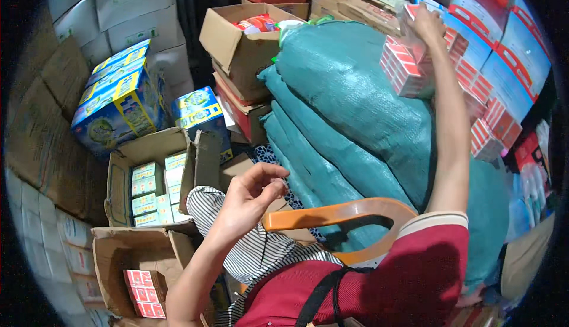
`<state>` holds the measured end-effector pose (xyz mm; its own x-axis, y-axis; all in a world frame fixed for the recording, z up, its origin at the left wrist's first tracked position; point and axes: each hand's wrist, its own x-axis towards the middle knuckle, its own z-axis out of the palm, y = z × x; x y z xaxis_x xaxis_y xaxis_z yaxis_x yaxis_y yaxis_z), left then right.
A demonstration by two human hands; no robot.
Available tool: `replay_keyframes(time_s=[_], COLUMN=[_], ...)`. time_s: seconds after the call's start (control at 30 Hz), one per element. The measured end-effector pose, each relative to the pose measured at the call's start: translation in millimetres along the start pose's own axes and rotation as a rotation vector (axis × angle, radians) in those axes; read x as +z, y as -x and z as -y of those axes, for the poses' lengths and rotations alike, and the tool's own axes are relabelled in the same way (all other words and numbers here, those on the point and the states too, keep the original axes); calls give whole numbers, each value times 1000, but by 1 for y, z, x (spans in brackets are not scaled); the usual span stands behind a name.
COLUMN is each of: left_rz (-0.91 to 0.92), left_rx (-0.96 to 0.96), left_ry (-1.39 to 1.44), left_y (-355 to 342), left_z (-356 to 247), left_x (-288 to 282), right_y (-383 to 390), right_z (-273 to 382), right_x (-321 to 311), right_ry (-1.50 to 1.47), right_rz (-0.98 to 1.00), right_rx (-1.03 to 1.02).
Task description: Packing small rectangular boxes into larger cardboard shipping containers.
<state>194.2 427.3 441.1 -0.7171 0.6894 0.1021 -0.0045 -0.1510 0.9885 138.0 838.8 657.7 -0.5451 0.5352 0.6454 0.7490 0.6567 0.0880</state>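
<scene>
My right hand [428, 26] reaches far out to the right with its fingers closed on a plastic-wrapped pack of small red-and-white boxes [409, 34]. More red-and-white boxes [403, 69] are stacked under and beside it, on top of a bulging green woven sack [355, 60]. My left hand [252, 194] hovers near my lap, above striped cloth. Its fingers are loosely curled, with a gap between thumb and index finger and nothing visible held.
Left of me, one open carton [112, 191] contains pale green boxes, and another [109, 244] contains red-and-white packs. Blue-and-yellow cases [112, 102] stand behind. An orange chair armrest [320, 215] curves beside me. Blue-and-white packages [486, 25] are piled at far right.
</scene>
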Motion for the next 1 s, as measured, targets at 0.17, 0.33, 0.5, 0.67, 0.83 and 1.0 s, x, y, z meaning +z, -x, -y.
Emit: replay_keyframes(time_s=[0.17,0.33,0.5,0.67,0.83,1.0], left_rz=[-119,-317,-448,-588,-908,-911], left_rx=[13,238,263,250,307,260], left_ry=[188,505,795,588,270,297], left_y=[7,43,128,225,293,348], left_z=[1,-18,-28,-2,18,46], left_x=[-13,-50,-123,-157,-154,-178], right_y=[25,186,324,438,502,487], right_z=[65,204,279,325,330,360], right_x=[-25,-86,-117,-124,-147,-155], right_ry=[-439,-924,-1215,-1308,-1475,-1645], right_rz=[-514,-249,-100,-442,-63,344], right_rx=[-735,-1154,-1542,-1682,-1849,-1749])
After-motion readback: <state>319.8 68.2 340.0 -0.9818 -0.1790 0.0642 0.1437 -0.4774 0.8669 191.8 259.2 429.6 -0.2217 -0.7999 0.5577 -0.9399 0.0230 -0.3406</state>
